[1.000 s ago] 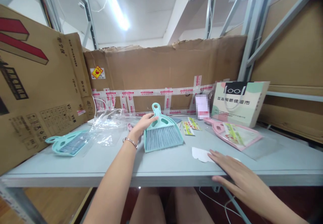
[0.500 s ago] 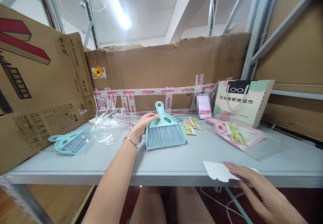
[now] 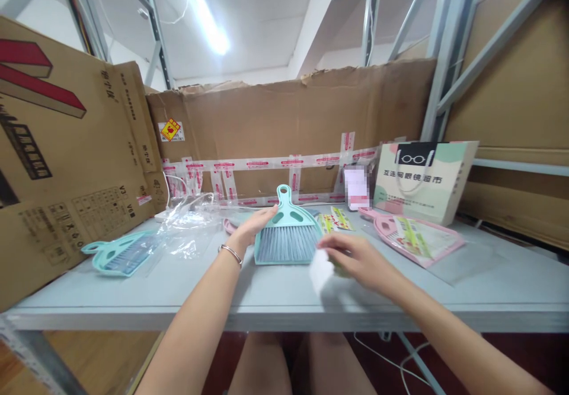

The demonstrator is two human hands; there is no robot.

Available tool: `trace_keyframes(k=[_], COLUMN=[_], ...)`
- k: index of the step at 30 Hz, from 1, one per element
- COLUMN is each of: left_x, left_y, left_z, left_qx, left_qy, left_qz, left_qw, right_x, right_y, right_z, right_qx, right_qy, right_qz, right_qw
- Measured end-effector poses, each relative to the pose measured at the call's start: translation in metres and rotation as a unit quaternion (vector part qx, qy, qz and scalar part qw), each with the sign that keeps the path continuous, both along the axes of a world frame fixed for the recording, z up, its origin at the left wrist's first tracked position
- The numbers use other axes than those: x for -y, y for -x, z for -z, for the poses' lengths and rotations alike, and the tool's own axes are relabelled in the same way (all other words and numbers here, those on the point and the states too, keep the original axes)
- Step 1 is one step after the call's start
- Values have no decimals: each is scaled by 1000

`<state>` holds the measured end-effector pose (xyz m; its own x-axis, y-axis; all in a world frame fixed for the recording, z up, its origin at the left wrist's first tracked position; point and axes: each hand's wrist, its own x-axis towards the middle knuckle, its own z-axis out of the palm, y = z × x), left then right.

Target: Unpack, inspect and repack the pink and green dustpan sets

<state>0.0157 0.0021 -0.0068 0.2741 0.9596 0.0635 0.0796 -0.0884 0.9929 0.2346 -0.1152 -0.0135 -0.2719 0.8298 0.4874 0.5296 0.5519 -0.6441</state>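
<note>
A teal mini brush-and-dustpan set (image 3: 288,233) lies in the middle of the grey table (image 3: 284,300). My left hand (image 3: 254,225), a bangle at its wrist, rests on the set's left side with fingers closed against the handle. My right hand (image 3: 355,258) hovers just right of the bristles, holding a white paper card (image 3: 320,270) that is blurred by motion. A small printed label (image 3: 336,219) lies behind the set.
A second teal set (image 3: 120,254) lies at the left beside crumpled clear plastic bags (image 3: 191,223). A pink set in wrapping (image 3: 413,238) and a paper gift bag (image 3: 422,178) stand at the right. Cardboard walls (image 3: 288,128) enclose the back and left.
My right hand lifted the white card from the table's front edge and carried it left to the brush. The left hand stayed on the teal set, which shifted slightly.
</note>
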Motion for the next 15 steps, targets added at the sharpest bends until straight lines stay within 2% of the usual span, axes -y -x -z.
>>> trace_keyframes(k=[1,3,6,15], left_x=[0,-1,-1,4], left_y=[0,1,1,2], left_z=[0,1,-1,-6], left_qx=[-3,-6,-4,-24], left_qy=[-4,-8,-9,-57], left_qz=[0,7,24,60], left_qw=[1000,1000,1000,996], right_x=[-18,-49,-78,-83], right_y=[13,32,42,33], right_z=[-5,-12,-13,3], right_qx=[30,107,150,140], right_qy=[13,7,-22,-59], right_qz=[-6,27,75,110], right_qw=[999,994,986,982])
